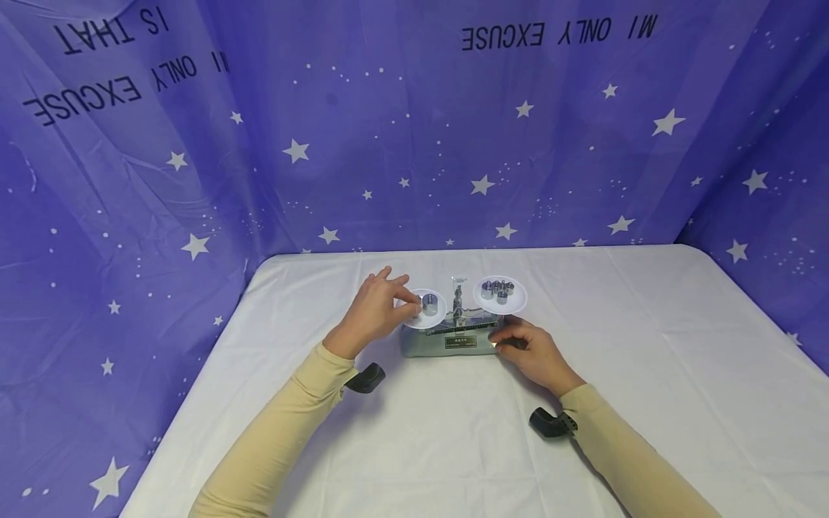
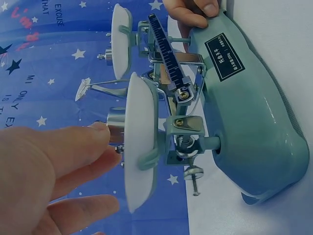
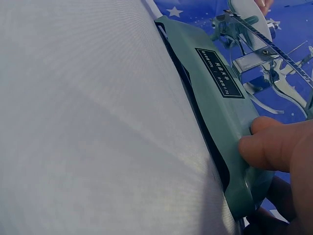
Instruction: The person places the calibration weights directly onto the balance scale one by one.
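Note:
A green balance scale (image 1: 421, 345) stands on the white-covered table, with a dark label on its front. My left hand (image 1: 376, 306) is at its left pan (image 1: 437, 321), thumb and index finger pinching a small metal weight mostly hidden by the fingertips; the other fingers stretch out. Beside those fingertips stands a larger cylindrical weight (image 1: 430, 304). Several metal weights (image 1: 497, 289) sit together on the right pan (image 1: 481, 305), which is higher than the left one in the head view. My right hand (image 1: 537, 356) grips the right end of the green base (image 3: 232, 132), thumb on its front.
White cloth (image 1: 453, 439) covers the table around the scale. A purple curtain (image 1: 414, 129) with stars and lettering hangs behind and at both sides. Black curved pieces (image 1: 366, 378) stick out from both wrists. The scale's ruled beam (image 2: 166, 49) lies between the pans.

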### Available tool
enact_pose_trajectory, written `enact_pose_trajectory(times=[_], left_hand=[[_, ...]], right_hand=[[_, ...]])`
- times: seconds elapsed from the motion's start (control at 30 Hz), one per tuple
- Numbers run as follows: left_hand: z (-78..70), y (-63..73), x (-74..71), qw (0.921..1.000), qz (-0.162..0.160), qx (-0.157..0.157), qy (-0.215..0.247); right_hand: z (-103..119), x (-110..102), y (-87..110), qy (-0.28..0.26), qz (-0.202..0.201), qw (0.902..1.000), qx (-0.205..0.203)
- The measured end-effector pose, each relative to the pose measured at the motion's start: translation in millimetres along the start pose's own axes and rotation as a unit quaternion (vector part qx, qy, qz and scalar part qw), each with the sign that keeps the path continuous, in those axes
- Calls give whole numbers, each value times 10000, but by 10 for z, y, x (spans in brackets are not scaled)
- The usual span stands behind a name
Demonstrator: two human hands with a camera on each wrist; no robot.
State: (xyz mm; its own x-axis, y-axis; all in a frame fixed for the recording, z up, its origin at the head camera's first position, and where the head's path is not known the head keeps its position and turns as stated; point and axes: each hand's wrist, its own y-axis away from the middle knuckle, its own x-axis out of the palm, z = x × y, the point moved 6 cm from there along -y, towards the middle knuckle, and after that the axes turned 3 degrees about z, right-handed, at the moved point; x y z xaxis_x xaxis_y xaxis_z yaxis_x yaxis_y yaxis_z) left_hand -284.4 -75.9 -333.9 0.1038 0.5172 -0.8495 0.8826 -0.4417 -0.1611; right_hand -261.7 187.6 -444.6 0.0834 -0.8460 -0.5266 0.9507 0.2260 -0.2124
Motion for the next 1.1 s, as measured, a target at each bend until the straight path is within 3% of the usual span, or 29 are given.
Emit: enact_pose_trajectory(times=[0.4, 0.7, 1.1], left_hand=[[-9, 23, -31, 9999, -47, -56, 85], [-74, 104, -149, 9995, -183, -79, 248], [-39, 307, -306, 9940, -567, -524, 778]], right_hand=[[1, -5, 11, 27, -11, 10000, -94], [-19, -1, -1, -15, 6, 10000, -10], [-24, 0, 2, -4, -11, 10000, -14]])
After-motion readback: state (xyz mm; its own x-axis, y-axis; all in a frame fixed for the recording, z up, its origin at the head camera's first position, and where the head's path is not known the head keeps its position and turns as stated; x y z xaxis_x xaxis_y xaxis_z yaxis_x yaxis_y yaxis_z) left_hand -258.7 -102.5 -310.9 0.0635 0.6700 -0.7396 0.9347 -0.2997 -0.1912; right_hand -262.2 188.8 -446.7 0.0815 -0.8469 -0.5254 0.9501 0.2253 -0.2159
